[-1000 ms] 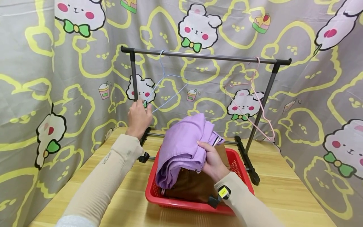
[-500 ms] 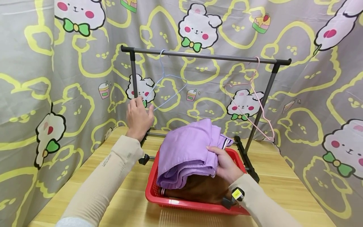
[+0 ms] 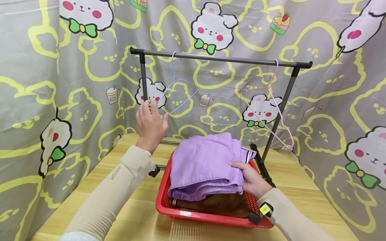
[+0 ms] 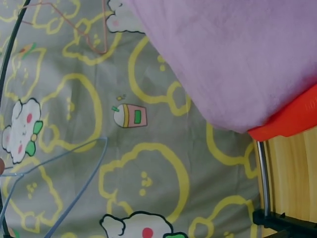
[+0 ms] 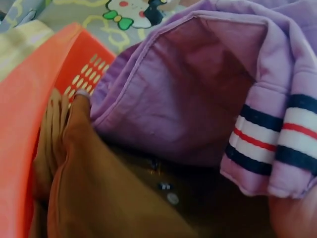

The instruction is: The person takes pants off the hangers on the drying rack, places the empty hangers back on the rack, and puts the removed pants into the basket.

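Observation:
My left hand (image 3: 151, 126) is raised at the left corner of the light-blue hanger (image 3: 181, 107), thumb spread away from the fingers. It hides that corner, so contact is unclear. A fingertip (image 4: 1, 166) enters the left wrist view beside the hanger. My right hand (image 3: 254, 179) grips the right edge of a folded purple garment (image 3: 205, 160), thumb on top. Navy, white and red striped bands (image 5: 252, 139) show on the garment in the right wrist view. Beneath it a brown garment (image 3: 217, 205) with small buttons lies in the red basket (image 3: 196, 217).
A dark metal clothes rack (image 3: 223, 59) stands behind the basket on the wooden table (image 3: 135, 207). From the right of its rail hangs a pink hanger (image 3: 281, 115). Patterned grey curtains (image 3: 90, 67) enclose the back and sides.
My right hand has moved right and down with the purple garment, which now lies flatter and wider over the basket. My left hand has shifted slightly up and right, its thumb farther from the fingers.

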`<state>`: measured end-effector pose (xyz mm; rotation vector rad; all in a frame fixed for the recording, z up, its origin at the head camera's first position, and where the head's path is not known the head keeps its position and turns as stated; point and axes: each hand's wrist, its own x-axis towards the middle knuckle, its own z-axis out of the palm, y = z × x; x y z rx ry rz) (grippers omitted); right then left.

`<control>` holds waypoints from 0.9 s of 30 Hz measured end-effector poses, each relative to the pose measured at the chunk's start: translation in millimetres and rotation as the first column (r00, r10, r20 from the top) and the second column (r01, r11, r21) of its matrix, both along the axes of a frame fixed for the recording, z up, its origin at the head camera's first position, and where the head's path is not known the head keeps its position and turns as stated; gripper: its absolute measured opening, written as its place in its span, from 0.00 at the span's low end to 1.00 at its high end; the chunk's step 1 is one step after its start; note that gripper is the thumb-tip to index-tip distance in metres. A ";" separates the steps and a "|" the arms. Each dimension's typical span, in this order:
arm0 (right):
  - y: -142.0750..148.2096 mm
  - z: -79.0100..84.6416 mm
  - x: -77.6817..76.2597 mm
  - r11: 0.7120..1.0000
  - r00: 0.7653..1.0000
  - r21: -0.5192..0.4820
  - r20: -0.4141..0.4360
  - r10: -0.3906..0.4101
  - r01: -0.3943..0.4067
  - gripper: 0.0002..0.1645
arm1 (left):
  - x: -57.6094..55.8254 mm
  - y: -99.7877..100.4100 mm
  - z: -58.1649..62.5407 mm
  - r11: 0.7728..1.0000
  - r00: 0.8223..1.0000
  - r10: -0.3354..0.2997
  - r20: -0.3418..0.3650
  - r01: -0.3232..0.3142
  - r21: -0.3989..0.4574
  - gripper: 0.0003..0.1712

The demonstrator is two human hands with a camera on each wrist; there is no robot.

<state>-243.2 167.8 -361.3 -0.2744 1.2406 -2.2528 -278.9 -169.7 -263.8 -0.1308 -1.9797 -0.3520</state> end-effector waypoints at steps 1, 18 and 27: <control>2.4 -1.5 -0.1 1.000 1.000 0.014 0.001 0.002 -0.002 0.08 | 0.4 0.8 -0.1 1.000 1.000 0.002 -0.007 -0.002 -0.008 0.29; 21.7 -14.4 3.9 0.949 0.997 0.308 -0.050 -0.062 0.074 0.06 | 18.2 43.5 -8.7 0.940 0.940 -0.337 -0.047 0.333 -0.079 0.25; 32.9 -11.2 1.6 0.891 0.984 0.440 -0.174 -0.036 0.110 0.10 | 18.4 45.7 -24.1 0.915 0.842 -0.400 0.362 0.387 0.110 0.31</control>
